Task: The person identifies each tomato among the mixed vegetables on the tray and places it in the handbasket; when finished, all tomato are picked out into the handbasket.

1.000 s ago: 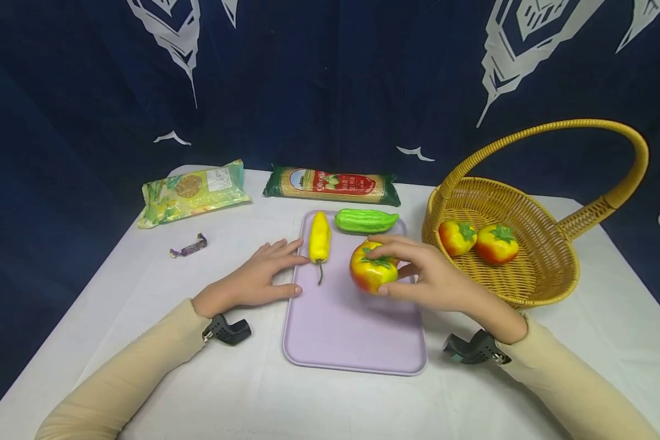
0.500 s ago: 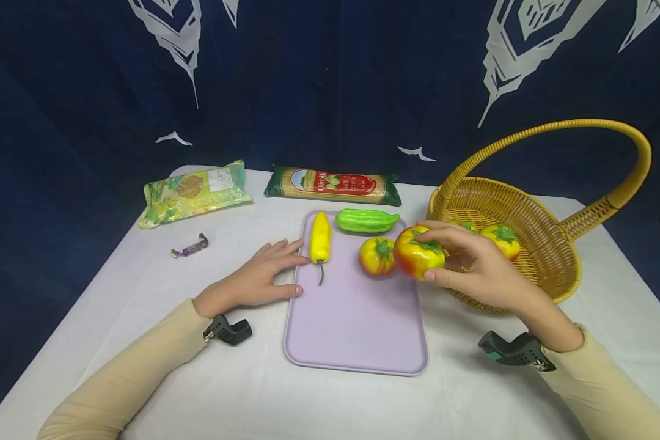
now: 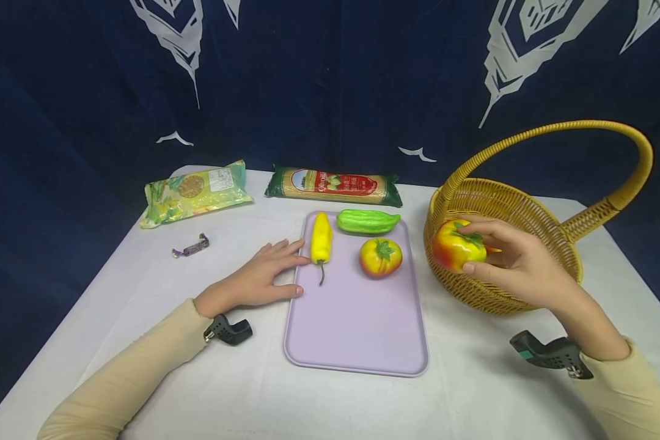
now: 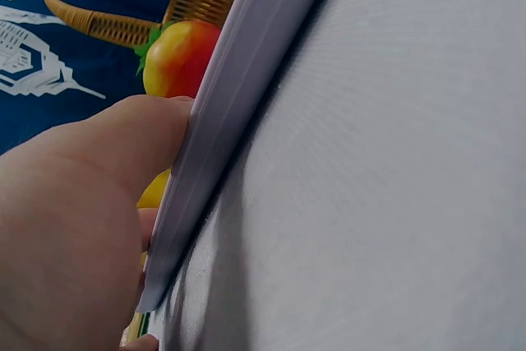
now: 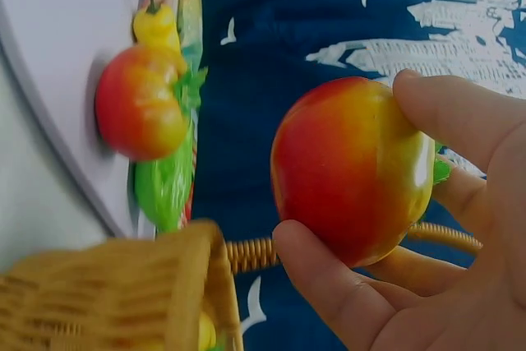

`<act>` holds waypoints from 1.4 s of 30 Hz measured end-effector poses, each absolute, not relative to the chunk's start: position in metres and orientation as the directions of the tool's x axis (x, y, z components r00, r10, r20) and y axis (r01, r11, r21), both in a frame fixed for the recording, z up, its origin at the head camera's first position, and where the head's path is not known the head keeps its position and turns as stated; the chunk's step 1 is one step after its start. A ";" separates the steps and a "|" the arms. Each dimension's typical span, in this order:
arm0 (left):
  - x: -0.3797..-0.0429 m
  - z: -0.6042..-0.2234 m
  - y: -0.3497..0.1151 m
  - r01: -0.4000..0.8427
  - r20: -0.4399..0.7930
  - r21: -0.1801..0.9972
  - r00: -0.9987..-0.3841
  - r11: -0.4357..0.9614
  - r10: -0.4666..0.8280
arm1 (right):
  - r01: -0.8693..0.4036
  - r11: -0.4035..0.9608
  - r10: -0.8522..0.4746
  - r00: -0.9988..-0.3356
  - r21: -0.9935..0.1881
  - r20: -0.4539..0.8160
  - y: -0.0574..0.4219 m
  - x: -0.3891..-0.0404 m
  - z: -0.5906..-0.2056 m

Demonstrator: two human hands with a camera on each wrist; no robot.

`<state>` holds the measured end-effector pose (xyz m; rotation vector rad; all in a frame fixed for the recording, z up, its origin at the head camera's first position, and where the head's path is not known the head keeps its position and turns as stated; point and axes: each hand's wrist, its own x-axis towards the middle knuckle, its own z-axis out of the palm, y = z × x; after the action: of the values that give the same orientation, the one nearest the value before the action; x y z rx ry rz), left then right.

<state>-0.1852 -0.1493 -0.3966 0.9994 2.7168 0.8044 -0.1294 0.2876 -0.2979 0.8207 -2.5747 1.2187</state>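
My right hand (image 3: 519, 260) grips a red-and-yellow toy tomato (image 3: 455, 245) with green leaves, thumb on one side and fingers on the other. In the head view it overlaps the near left rim of the wicker basket (image 3: 473, 290); the right wrist view shows it above the rim. My left hand (image 3: 261, 274) lies with fingers spread at the left edge of the lilac tray (image 3: 357, 330), thumb and fingertips at its rim. On the tray are a second tomato (image 3: 381, 258), a yellow pepper (image 3: 321, 237) and a green bumpy gourd (image 3: 367, 221). The tomatoes inside the basket are mostly hidden by my right hand.
A tall arched handle (image 3: 561, 125) rises over the basket. Behind the tray lies a pack of spaghetti (image 3: 332, 186). At the back left are a green-yellow food bag (image 3: 198, 192) and a small wrapped candy (image 3: 191, 245). A dark curtain (image 3: 330, 85) hangs behind the table.
My right hand has lifted the tomato off the tray and carried it right to the basket, uncovering the second tomato. My left hand has stayed in place.
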 end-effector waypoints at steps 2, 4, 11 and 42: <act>-0.185 -0.397 -0.149 0.560 0.052 0.528 -0.771 0.638 0.634 | -0.534 0.521 -0.389 -0.843 -0.666 0.371 0.293 -0.129 -0.298; -0.185 -0.397 -0.149 0.559 0.051 0.526 -0.772 0.640 0.633 | -0.528 0.531 -0.378 -0.847 -0.662 0.372 0.298 -0.129 -0.298; -0.186 -0.398 -0.149 0.559 0.045 0.522 -0.773 0.644 0.633 | -0.534 0.531 -0.357 -0.845 -0.658 0.397 0.314 -0.130 -0.303; -0.186 -0.397 -0.149 0.555 0.040 0.524 -0.774 0.646 0.632 | -0.420 0.611 -0.329 -0.906 -0.671 0.267 0.343 -0.139 -0.332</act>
<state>-0.1857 -0.1488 -0.3974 0.9853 2.7149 0.7902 -0.1393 0.3430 -0.3325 0.6333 -2.7136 1.1768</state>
